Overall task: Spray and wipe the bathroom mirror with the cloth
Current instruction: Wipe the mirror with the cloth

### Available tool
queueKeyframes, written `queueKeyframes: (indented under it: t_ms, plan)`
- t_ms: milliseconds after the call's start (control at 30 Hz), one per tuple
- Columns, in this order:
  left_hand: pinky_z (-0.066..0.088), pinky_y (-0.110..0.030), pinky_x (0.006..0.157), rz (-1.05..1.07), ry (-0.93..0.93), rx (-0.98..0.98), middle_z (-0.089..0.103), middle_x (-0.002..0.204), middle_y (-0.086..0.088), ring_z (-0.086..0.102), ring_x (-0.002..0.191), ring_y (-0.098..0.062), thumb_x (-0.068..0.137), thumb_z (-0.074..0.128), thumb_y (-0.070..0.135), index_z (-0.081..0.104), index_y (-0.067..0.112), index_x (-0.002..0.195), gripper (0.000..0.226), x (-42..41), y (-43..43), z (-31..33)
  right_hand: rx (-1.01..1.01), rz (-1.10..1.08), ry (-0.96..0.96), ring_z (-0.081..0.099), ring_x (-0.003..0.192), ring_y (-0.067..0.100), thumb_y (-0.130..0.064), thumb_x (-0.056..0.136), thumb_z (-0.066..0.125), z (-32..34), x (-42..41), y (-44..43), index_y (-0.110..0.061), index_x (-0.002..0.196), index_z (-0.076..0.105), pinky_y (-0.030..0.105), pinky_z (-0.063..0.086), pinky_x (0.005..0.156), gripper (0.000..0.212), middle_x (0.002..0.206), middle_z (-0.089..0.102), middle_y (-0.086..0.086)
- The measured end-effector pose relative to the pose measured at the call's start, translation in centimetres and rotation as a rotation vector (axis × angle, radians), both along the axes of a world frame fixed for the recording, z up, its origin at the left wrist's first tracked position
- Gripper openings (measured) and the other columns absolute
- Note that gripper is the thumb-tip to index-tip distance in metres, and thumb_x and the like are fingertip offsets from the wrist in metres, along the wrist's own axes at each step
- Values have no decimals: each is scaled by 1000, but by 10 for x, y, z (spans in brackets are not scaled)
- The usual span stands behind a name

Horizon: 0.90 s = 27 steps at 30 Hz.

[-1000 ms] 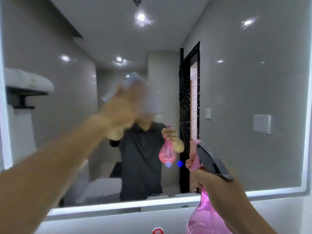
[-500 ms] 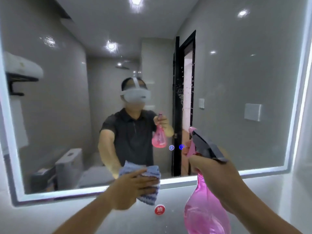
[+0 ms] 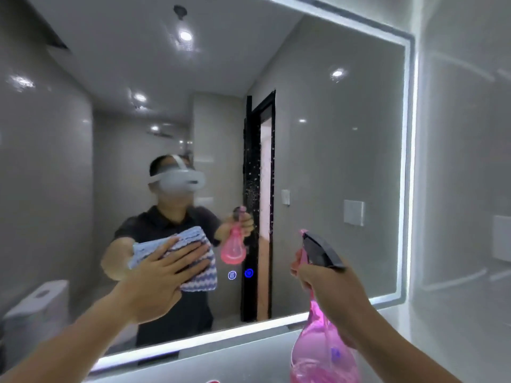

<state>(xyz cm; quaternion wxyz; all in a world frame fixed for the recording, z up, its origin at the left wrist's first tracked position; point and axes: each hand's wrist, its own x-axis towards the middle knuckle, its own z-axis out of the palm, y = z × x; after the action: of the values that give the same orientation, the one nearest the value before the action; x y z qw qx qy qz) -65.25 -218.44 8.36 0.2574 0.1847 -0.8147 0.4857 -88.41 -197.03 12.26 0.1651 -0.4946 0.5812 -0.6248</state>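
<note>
A large wall mirror with a lit edge fills the view. My left hand presses a blue-and-white striped cloth flat against the lower middle of the glass. My right hand grips a pink spray bottle with a black trigger head, held upright in front of the mirror's lower right part and pointing at the glass. Fine droplets speckle the glass over the reflected dark door frame.
Two glowing blue touch buttons sit on the glass just right of the cloth. The mirror's lit bottom edge runs below my hands. A grey tiled wall stands to the right. A person's reflection and a toilet show in the mirror.
My left hand with the cloth has risen from below the mirror's bottom edge onto the glass. The view has tilted and shifted right. The spray bottle stays held at the lower right.
</note>
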Motion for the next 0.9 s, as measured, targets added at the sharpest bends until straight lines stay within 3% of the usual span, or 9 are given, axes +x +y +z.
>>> queueKeyframes:
  t_ms: [167, 333, 400, 533, 633, 700, 767, 833, 900]
  plan:
    - [5, -47, 115, 170, 533, 53, 29, 151, -20, 5, 146, -25, 83, 30, 26, 23, 1, 144, 66, -6, -6, 69, -9, 78, -49, 30, 29, 1, 3, 74, 52, 11, -36, -24, -10, 57, 43, 12, 29, 32, 23, 36, 36, -9]
    - [-4, -52, 111, 275, 1023, 187, 10, 156, -23, 4, 145, -34, 81, 28, 27, 17, 2, 147, 71, -79, -2, 119, -57, 187, -61, 39, 29, 0, 5, 70, 56, 8, -78, -31, -27, 55, 42, 10, 30, 31, 38, 29, 42, -13]
    - [-9, -46, 113, 219, 906, 111, 3, 158, -16, -7, 146, -27, 86, 33, 28, 7, 10, 150, 71, -122, -2, 105, -70, 243, -87, 37, 30, 2, 6, 68, 58, 6, -94, -32, -26, 56, 49, 10, 29, 30, 36, 29, 43, -10]
    - [0, -48, 116, 89, 102, 14, 21, 156, -3, 4, 146, -20, 82, 44, 31, 13, 26, 148, 73, -201, 10, 15, -105, 367, -129, 45, 25, 1, -8, 55, 64, -1, -118, -30, -16, 30, 56, 8, 34, 29, 27, 26, 49, -7]
    - [-8, -44, 116, 143, -309, -41, 23, 150, 7, 5, 144, -16, 83, 41, 38, 9, 31, 142, 67, -202, 19, 18, -92, 405, -70, 46, 31, 1, 7, 72, 60, -3, -135, -33, -25, 50, 49, 9, 36, 35, 40, 36, 50, -5]
    - [-12, -42, 116, 237, -206, -113, 16, 155, 1, -1, 144, -19, 88, 31, 35, 6, 30, 146, 64, -192, 17, 65, -57, 409, 1, 40, 42, 9, 10, 73, 52, -2, -145, -37, -33, 62, 40, 21, 34, 45, 46, 51, 43, -8]
    - [-18, -41, 114, 316, 209, -67, -2, 159, -5, -16, 142, -20, 95, 27, 32, -14, 26, 145, 65, -185, 11, 122, -62, 394, 52, 33, 47, 13, 10, 69, 51, 0, -154, -40, -36, 64, 38, 27, 29, 47, 48, 53, 42, -14]
    - [-25, -37, 109, 344, 559, 101, -20, 157, -5, -32, 135, -15, 98, 25, 31, -25, 28, 138, 64, -193, 12, 165, -79, 394, 43, 34, 43, 10, 11, 68, 52, 2, -161, -42, -37, 63, 39, 23, 29, 43, 50, 44, 44, -14]
    - [-32, -37, 105, 310, 582, 178, -27, 154, -3, -38, 132, -14, 96, 19, 34, -27, 28, 137, 61, -225, 16, 168, -110, 416, -36, 40, 35, 2, 12, 69, 53, 4, -166, -44, -34, 64, 42, 12, 31, 38, 47, 40, 45, -13]
